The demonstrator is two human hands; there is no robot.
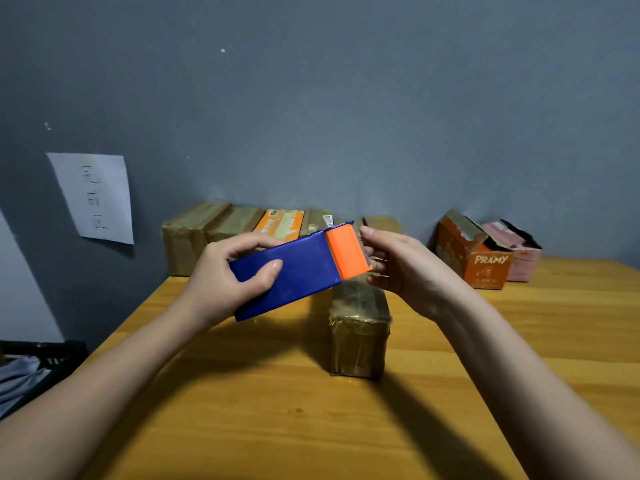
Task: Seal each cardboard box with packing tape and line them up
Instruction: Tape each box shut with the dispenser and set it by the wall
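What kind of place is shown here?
Probably a small home packing corner: a wooden table against a grey wall, taped boxes lined up, and a handwritten paper sign.

One head-worn view looks forward and down, close over the wooden table (277, 410), facing a grey wall (311, 98).

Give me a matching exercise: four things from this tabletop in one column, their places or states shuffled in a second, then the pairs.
Things:
1. tape dispenser
2. taped brown box
3. orange PRAMY box
4. sheet of paper

Places or states:
A. stuck on the grey wall
B. far right on the table, top flaps open
C. held in the left hand
D. alone mid-table, below both hands

Pairs: 1-C, 2-D, 3-B, 4-A
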